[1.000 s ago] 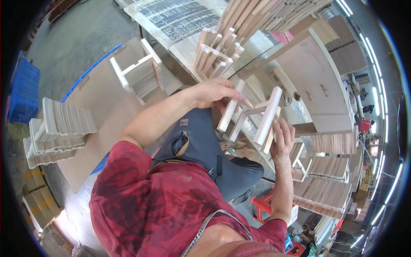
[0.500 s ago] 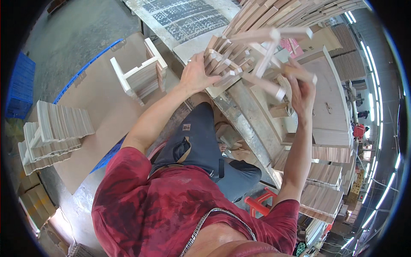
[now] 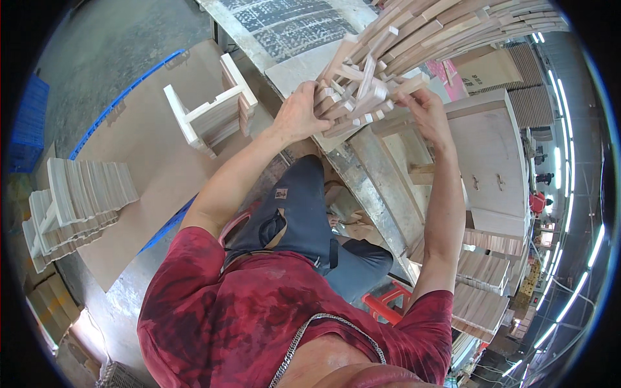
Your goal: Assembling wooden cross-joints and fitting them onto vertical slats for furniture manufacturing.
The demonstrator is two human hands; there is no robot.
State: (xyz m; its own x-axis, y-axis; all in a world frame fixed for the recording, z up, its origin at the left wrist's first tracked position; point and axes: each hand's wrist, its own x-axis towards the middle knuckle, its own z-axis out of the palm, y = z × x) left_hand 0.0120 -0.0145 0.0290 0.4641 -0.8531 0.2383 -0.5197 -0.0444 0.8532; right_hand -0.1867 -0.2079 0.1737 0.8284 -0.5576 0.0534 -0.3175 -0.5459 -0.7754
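A heap of pale wooden sticks covers the far end of the workbench, with many of their square ends toward me. My left hand is cupped round the near left end of the heap, its thumb along the front and its fingers on the side. Several loose sticks lie crossed and tilted on top, between my hands. At the right of the heap, my right hand has its thumb and fingers closed on one short wooden stick. Part of that grip is hidden behind the fingers.
Left of me, a brown board on a blue-edged base carries stacked notched wooden pieces and more stacks. A blue crate stands far left. Wooden panels rise at right. A red stool sits below the bench edge.
My right hand has moved left and inward to the heap. The blurred sticks it carried in the air now rest crossed on top. My left hand has stayed nearly in place.
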